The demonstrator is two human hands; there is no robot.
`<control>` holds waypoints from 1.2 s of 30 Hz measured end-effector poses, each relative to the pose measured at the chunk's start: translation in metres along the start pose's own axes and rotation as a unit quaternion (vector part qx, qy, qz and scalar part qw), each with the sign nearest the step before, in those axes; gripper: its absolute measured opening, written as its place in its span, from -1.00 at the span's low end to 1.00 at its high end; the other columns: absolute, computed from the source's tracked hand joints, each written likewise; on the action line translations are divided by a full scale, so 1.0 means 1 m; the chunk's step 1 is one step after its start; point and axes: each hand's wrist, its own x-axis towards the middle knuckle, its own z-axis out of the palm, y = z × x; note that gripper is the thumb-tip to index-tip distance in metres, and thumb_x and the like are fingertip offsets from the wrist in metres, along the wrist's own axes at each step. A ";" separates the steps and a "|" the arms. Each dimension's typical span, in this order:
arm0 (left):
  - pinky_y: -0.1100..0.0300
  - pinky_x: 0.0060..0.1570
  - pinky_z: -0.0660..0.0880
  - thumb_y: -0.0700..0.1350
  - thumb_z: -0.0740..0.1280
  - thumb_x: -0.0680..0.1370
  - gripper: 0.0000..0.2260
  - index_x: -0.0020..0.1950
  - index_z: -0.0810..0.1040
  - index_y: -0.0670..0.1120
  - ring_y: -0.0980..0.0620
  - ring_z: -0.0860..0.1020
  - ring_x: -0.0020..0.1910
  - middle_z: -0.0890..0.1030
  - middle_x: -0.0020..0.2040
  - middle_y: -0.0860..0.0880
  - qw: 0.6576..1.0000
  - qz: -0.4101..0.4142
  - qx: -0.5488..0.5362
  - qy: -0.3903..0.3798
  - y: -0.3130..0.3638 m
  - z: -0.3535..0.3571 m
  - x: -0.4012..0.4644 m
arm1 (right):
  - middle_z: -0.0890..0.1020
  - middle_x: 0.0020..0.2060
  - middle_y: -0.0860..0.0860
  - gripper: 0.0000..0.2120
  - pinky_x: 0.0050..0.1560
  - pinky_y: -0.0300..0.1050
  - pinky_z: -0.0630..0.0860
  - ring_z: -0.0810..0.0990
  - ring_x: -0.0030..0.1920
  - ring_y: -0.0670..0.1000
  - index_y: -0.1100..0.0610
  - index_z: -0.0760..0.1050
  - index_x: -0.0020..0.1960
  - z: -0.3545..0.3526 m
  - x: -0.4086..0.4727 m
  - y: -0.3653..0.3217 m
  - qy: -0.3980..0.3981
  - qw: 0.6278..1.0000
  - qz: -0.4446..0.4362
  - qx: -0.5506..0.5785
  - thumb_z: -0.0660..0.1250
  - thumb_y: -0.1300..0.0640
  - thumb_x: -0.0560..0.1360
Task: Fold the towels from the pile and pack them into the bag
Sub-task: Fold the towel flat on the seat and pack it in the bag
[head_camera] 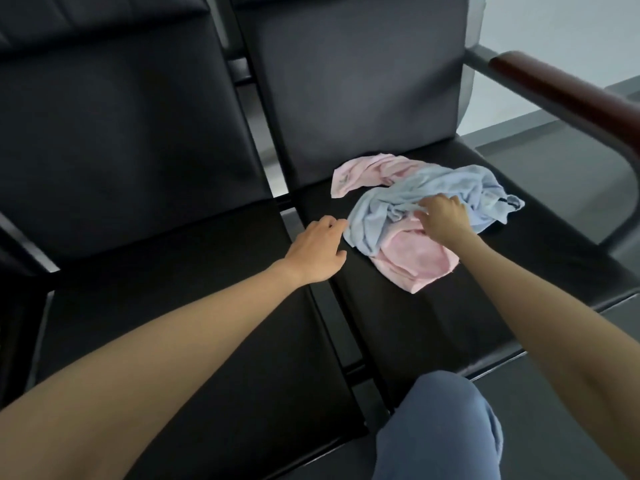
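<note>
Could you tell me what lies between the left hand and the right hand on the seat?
In the head view, the crumpled blue towel lies between the left hand and right hand, on the black seat.

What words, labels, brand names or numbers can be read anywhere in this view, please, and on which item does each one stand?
None can be read.
The blue towel carries a small dark loop or tag at its right corner, too small to show any text.
The pink towel, the black seat and the armrest show no print.
</note>
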 end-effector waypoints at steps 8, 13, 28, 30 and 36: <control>0.14 0.20 0.35 -0.01 0.32 0.57 -0.54 0.44 0.32 -0.04 -0.06 0.40 0.32 0.40 0.36 -0.07 0.989 -0.014 -0.141 0.036 0.017 -0.008 0.011 | 0.42 -0.43 -0.04 -0.80 -0.33 -0.29 0.31 0.35 -0.37 -0.09 0.17 0.45 -0.25 -0.058 -0.031 -0.020 0.144 0.889 0.088 0.427 0.32 0.12 0.51; 0.24 0.10 0.38 0.02 0.41 0.52 -0.40 0.50 0.27 -0.03 0.14 0.44 0.15 0.43 0.21 0.16 0.966 0.021 -0.252 0.062 0.045 -0.025 0.009 | 0.46 -0.39 0.00 -0.84 -0.28 -0.29 0.37 0.41 -0.31 -0.10 0.22 0.53 -0.17 -0.095 -0.086 -0.038 0.115 0.837 0.021 0.534 0.36 0.14 0.52; 0.19 -0.06 0.49 -0.10 0.47 0.48 -0.79 0.10 0.63 -0.06 0.11 0.56 -0.08 0.65 0.03 0.02 0.993 0.005 -0.106 -0.047 0.024 -0.004 -0.016 | 0.52 -0.31 0.08 -0.78 -0.32 -0.31 0.42 0.49 -0.30 -0.03 0.16 0.60 0.01 -0.094 -0.147 -0.021 -0.238 0.884 0.083 0.394 0.50 0.21 0.38; 0.17 0.06 0.50 -0.12 0.48 0.45 -0.59 0.28 0.53 -0.04 0.09 0.54 0.02 0.59 0.16 -0.01 0.989 0.007 -0.142 -0.048 0.023 -0.004 -0.021 | 0.50 -0.33 0.09 -0.83 -0.31 -0.24 0.46 0.50 -0.33 0.02 0.17 0.59 -0.02 -0.101 -0.147 -0.026 -0.219 0.862 0.103 0.446 0.41 0.33 0.41; 0.19 0.18 0.39 -0.02 0.54 0.39 -0.50 0.30 0.49 0.09 0.13 0.43 0.20 0.49 0.20 0.13 0.964 0.104 -0.246 -0.021 0.045 -0.012 -0.033 | 0.58 -0.29 0.08 -0.82 -0.17 -0.08 0.59 0.61 -0.26 0.06 0.13 0.46 -0.14 -0.136 -0.164 -0.056 -0.242 0.581 0.103 0.771 0.32 0.39 0.42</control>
